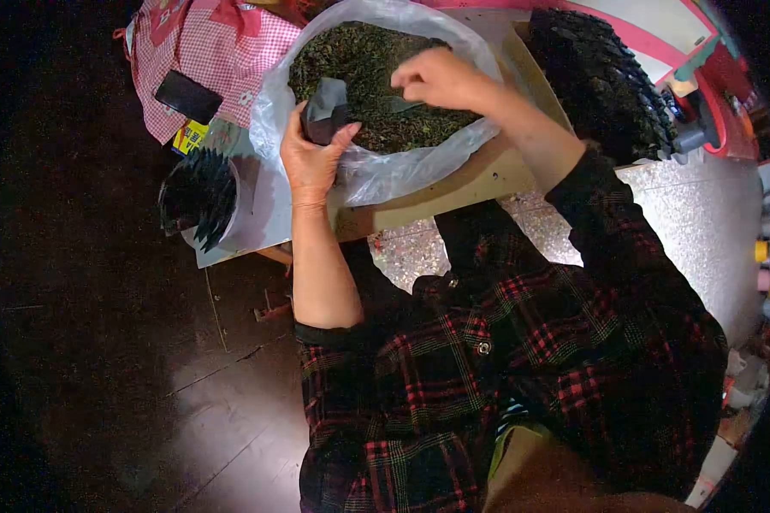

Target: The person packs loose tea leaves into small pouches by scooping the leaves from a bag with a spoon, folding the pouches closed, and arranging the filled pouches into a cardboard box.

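Observation:
A clear plastic bag (411,179) lies open, full of dark green and brown dried leaf-like bits (351,53). At its near left edge my left hand (310,154) is wrapped round a small dark pouch (324,111) with a greyish top, held upright. Over the right part of the leafy bits is my right hand (436,79), its fingers curled together; whatever they hold, if anything, is too small to make out.
A round container (239,201) of dark, pointed pieces stands left of the bag. Behind it, a black phone (188,97) rests on red checked cloth (231,51). Many dark stacked pieces (599,85) fill the right side of the table (453,192).

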A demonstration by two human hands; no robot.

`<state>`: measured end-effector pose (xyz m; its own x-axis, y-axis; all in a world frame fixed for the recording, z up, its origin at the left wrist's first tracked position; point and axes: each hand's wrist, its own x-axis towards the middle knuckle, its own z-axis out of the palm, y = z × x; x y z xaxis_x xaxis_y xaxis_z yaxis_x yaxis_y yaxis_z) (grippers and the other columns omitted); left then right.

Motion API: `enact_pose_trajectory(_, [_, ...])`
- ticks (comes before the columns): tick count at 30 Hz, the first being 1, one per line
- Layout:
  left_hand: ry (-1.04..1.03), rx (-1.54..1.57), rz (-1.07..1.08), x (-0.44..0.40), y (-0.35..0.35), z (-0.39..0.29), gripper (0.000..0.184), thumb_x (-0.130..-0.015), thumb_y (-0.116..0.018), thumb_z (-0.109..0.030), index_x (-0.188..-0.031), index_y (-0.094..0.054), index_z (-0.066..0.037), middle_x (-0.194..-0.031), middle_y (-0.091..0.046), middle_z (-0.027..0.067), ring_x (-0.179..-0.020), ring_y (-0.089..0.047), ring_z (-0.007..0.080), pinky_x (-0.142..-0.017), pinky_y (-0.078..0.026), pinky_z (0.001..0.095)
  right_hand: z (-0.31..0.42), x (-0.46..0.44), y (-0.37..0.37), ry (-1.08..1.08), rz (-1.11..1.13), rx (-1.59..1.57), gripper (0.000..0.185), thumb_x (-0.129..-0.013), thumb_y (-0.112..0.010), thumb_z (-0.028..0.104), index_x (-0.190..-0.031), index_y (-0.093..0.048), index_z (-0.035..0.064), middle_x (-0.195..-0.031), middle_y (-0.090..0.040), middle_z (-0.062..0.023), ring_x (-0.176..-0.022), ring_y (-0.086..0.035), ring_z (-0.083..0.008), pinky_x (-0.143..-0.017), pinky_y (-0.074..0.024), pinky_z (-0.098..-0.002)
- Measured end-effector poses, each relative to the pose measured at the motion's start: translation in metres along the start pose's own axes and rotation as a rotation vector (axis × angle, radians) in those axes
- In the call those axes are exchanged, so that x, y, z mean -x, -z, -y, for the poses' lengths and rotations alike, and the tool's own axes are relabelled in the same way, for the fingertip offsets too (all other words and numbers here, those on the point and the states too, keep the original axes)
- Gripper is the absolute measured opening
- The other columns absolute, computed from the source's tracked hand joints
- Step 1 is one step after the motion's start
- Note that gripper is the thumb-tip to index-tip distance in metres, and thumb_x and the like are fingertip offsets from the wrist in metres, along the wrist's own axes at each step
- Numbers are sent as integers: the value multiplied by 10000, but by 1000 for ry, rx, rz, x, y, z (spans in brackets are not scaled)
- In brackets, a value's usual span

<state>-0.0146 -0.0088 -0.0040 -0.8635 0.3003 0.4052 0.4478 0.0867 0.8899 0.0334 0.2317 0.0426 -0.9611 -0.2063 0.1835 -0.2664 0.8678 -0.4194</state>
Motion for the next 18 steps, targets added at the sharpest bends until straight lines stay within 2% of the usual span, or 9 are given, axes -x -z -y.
enact_pose_trajectory(1, [2, 21, -13, 0, 0, -1, 605, -596, -884, -163, -1083, -565, 1, -918, -641, 47, -816, -580, 122, -759, -491, 269, -4, 1, -13, -42, -26, -14, 279, -739, -639, 163, -994, -669, 52, -871, -666, -172, -820, -653, -278, -756, -504, -371])
enact_pose_trajectory(2, [4, 21, -12, 0, 0, -2, 605, -596, -884, -163, -1083, -565, 1, -918, -641, 47, -816, -580, 122, -759, -491, 269, -8, 2, -24, -44, -25, -15, 279, -739, -639, 163, -994, -669, 52, -871, -666, -172, -820, -653, -278, -756, -504, -371])
enact_pose_trajectory(5, [-3, 7, -58, -2, 4, 1, 616, -591, -889, -189, -1078, -568, 7, -920, -644, 52, -808, -583, 131, -762, -490, 273, -11, 1, -46, -59, -36, 25, 273, -752, -623, 191, -996, -679, 83, -911, -666, -171, -888, -628, -351, -795, -487, -450])
enact_pose_trajectory(9, [-37, -66, -90, -3, 7, 3, 620, -595, -887, -207, -1078, -567, 15, -916, -646, 60, -793, -583, 142, -756, -490, 282, -7, -4, -47, -217, 41, 57, 237, -761, -600, 188, -961, -682, 92, -901, -662, -167, -877, -627, -351, -790, -490, -447])
enact_pose_trajectory(11, [-71, -78, -113, -4, 8, 4, 613, -601, -885, -210, -1076, -568, 15, -910, -646, 62, -788, -582, 144, -753, -490, 284, -19, -10, -46, -171, -111, 239, 185, -755, -591, 187, -884, -680, 88, -871, -657, -157, -860, -627, -355, -767, -494, -450])
enact_pose_trajectory(12, [-69, -53, -110, -4, 8, 4, 606, -604, -883, -214, -1071, -571, 13, -900, -646, 59, -783, -581, 143, -746, -490, 284, -18, -14, -42, -343, -55, 257, 168, -743, -590, 201, -828, -673, 81, -845, -651, -155, -848, -628, -356, -742, -499, -456])
enact_pose_trajectory(13, [-66, -27, -103, -2, 7, 3, 598, -608, -881, -219, -1066, -574, 11, -889, -646, 57, -778, -579, 142, -739, -490, 284, -15, -11, -39, -347, -51, 255, 168, -743, -590, 201, -828, -673, 81, -845, -651, -155, -848, -628, -356, -742, -499, -456])
enact_pose_trajectory(15, [-79, -74, -102, -2, 7, 0, 587, -611, -880, -217, -1058, -574, 9, -882, -646, 54, -772, -575, 139, -734, -489, 282, -11, -6, -34, -332, 128, 320, 191, -726, -603, 175, -833, -684, 39, -878, -668, -169, -848, -643, -361, -709, -511, -466])
enact_pose_trajectory(18, [-63, -89, -103, -3, 8, 1, 569, -614, -878, -210, -1044, -574, 6, -868, -645, 49, -761, -570, 133, -725, -486, 278, -15, -14, -41, -349, 148, 295, 222, -728, -598, 179, -865, -681, 24, -902, -667, -184, -875, -643, -358, -727, -511, -468])
